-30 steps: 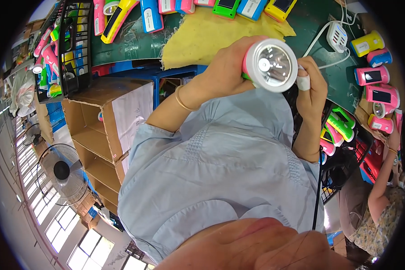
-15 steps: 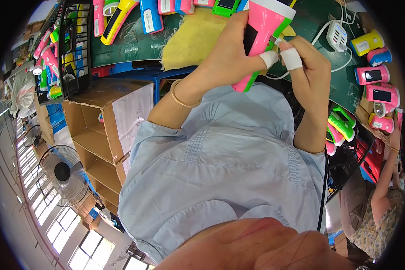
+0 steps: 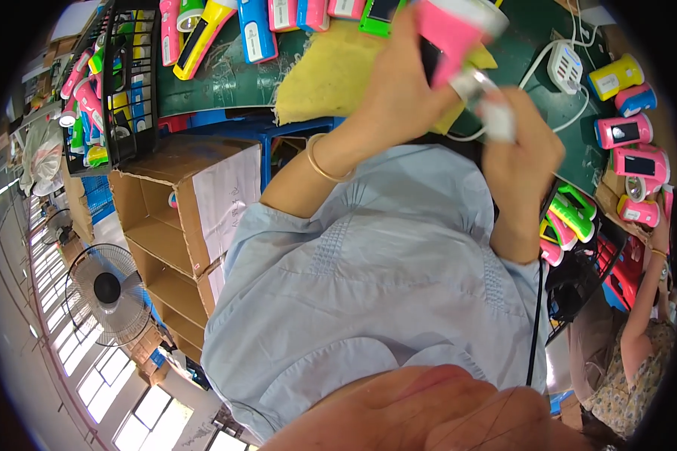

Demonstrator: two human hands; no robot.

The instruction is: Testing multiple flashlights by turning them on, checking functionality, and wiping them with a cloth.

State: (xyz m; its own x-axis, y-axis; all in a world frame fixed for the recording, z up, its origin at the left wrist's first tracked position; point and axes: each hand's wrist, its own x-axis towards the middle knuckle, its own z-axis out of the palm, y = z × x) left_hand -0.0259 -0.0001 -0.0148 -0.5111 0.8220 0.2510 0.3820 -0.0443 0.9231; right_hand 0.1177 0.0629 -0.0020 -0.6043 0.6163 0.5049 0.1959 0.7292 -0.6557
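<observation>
My left hand (image 3: 402, 94) is wrapped round a pink flashlight (image 3: 453, 36) with a white rim and a dark panel on its side. The flashlight is tilted, its wide head away from me, and is blurred by motion. Close beside its lower end is my right hand (image 3: 523, 154), with curled fingers and white tape round one of them. Between the two hands shows a small silvery-white patch, too smeared to name. A yellow cloth (image 3: 323, 75) lies on the green table (image 3: 210, 90) under and left of my left hand.
Several coloured flashlights (image 3: 257, 34) line the table's far edge; more stand at right (image 3: 626, 129). A white charging hub (image 3: 564, 66) with cables lies at the right. At left are a black crate (image 3: 132, 83) of flashlights and cardboard shelves (image 3: 154, 203). A co-worker's arm (image 3: 643, 301) reaches in at right.
The flashlight has moved slightly right and away from me, with its lower end now hidden by my left hand. My right hand has shifted down and turned, now blurred.
</observation>
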